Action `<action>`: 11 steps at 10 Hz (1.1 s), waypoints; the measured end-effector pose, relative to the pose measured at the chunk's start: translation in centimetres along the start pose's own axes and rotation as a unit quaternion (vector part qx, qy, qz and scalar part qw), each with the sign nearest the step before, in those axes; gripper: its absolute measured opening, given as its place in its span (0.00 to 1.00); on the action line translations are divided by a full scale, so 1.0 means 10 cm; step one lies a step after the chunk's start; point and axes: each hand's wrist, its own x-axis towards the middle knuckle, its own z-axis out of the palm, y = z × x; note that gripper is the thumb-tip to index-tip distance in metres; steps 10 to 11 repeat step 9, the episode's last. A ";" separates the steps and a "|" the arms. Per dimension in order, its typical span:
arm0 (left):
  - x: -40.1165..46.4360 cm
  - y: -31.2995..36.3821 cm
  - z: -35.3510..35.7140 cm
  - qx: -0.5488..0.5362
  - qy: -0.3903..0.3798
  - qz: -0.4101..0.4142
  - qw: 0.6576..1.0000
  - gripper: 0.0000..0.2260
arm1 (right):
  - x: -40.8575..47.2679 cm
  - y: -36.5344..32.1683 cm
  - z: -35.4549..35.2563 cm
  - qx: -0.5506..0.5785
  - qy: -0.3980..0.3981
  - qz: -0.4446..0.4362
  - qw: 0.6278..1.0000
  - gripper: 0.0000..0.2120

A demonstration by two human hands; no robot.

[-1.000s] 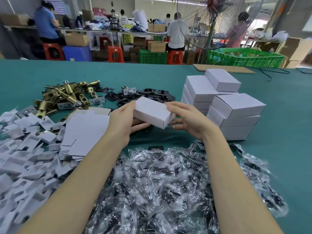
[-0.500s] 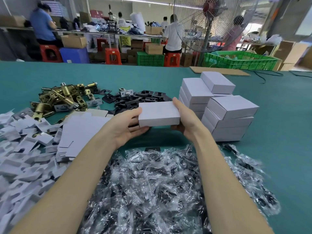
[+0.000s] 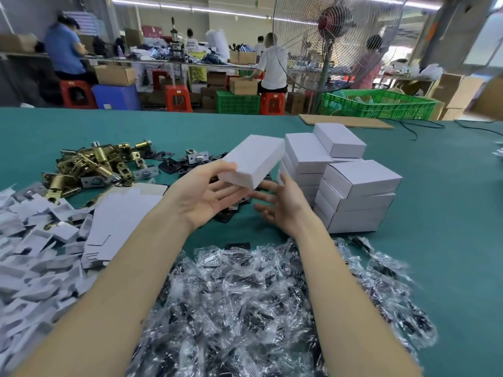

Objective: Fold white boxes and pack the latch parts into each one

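The left hand (image 3: 206,197) now carries the closed white box (image 3: 254,159) alone, thumb on top and fingers beneath; half a second ago both hands clasped it. The right hand (image 3: 283,205) has let go, its grip wide. The box is raised toward the stack of finished boxes (image 3: 356,197) on the counter (image 3: 435,240), so stacking likely comes next.

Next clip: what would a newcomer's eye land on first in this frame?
The closed white box, held up mid-frame in the grip of the left hand, with the right hand open just under it. Right of it stand stacked white boxes; brass latches lie far left, and crinkled clear bags fill the foreground.
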 end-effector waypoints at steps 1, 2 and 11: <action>0.10 0.01 0.35 0.023 -0.028 0.029 0.999 0.05 | 0.03 0.04 0.02 -0.077 0.014 0.010 0.997 0.33; 0.29 -0.03 0.73 0.052 -0.027 0.042 0.997 0.10 | 0.02 0.05 0.02 -0.089 0.008 0.009 0.996 0.31; 0.71 -0.27 0.96 0.573 0.082 0.252 0.775 0.25 | 0.00 0.04 -0.02 -0.108 -0.008 -0.020 0.994 0.14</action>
